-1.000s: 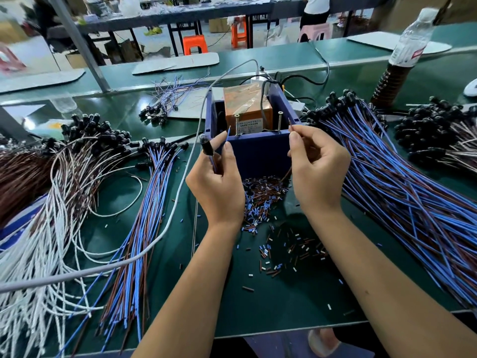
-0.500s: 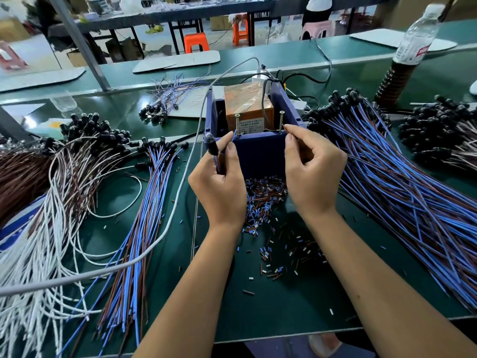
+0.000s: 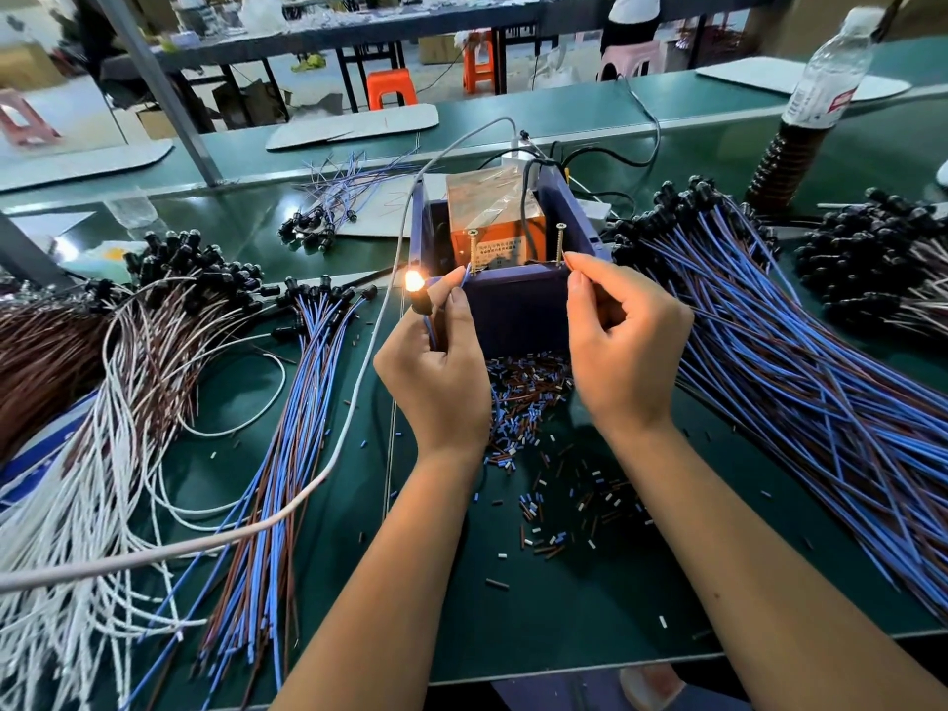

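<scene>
A dark blue open box (image 3: 518,310) stands mid-table with an orange unit (image 3: 495,218) inside and two brass screws on its front wall, the left screw (image 3: 473,251) and the right screw (image 3: 559,243). My left hand (image 3: 436,377) pinches a small black lamp holder (image 3: 418,300) and its blue lead, whose tip touches the left screw. The lamp's bulb (image 3: 412,280) glows orange. My right hand (image 3: 620,341) pinches the other thin lead against the right screw.
A bundle of blue and brown leads with black lamp heads (image 3: 800,361) fans out on the right. More blue and brown leads (image 3: 277,454) and white leads (image 3: 77,505) lie left. Cut insulation bits (image 3: 533,428) litter the green mat. A grey cable (image 3: 359,382) crosses left. A bottle (image 3: 815,105) stands far right.
Both hands have brought the lead ends up onto the two screws. The lamp by my left thumb, dark before, is now lit.
</scene>
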Motion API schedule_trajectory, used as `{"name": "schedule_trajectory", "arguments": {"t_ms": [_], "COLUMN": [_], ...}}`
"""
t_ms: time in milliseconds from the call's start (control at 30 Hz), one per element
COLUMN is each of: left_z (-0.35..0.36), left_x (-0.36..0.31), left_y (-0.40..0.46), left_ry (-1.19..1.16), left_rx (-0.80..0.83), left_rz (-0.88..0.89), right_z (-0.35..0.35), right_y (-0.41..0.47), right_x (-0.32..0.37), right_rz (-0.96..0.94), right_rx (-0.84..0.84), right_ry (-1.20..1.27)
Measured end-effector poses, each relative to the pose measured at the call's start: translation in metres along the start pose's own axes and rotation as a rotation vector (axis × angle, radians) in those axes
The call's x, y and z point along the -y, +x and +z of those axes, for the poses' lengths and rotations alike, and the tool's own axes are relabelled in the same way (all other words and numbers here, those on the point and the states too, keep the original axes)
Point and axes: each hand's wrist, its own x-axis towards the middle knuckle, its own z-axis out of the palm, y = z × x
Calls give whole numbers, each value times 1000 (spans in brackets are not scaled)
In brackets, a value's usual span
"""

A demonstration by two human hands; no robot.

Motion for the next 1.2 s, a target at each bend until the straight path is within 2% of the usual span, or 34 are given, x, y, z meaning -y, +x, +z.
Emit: {"name": "schedule_trajectory", "arguments": {"t_ms": [300, 400, 567, 733, 833, 900, 933, 1000, 1033, 1100, 1200], "left_z": [0, 0, 3, 32, 63, 87, 99, 122, 133, 152, 173], "left_x": [2, 4, 1, -27, -57, -77, -86, -104, -111, -123, -135], "left_y": [-1, -2, -5, -16, -19, -20, -21, -23, -24, -24, -18], "left_ry": [-13, -56, -104, -140, -161, -201, -236, -348, -418, -558, -734], "left_rx": [5, -9, -44, 130, 275, 373, 402, 442, 469, 528, 567], "left_rz": [1, -47, -23, -38, -33, -134, -209, -398, -501, -693, -919], "right_z": [0, -4, -18, -47, -77, -101, -113, -130, -135, -138, -140], "right_y": [0, -4, -9, 5, 26, 41, 47, 53, 54, 54, 50], "right_x": [-1, -2, -8, -12, -23, -27, -26, -19, -16, -16, -26], "right_rz": [2, 71, 185, 261, 372, 409, 353, 114, -10, -145, -104], "right_rx": [0, 0, -10, -21, -45, -162, -251, -374, -364, -189, 151], "right_ry": [2, 53, 89, 63, 25, -24, -90, -299, -380, -480, -535]}}
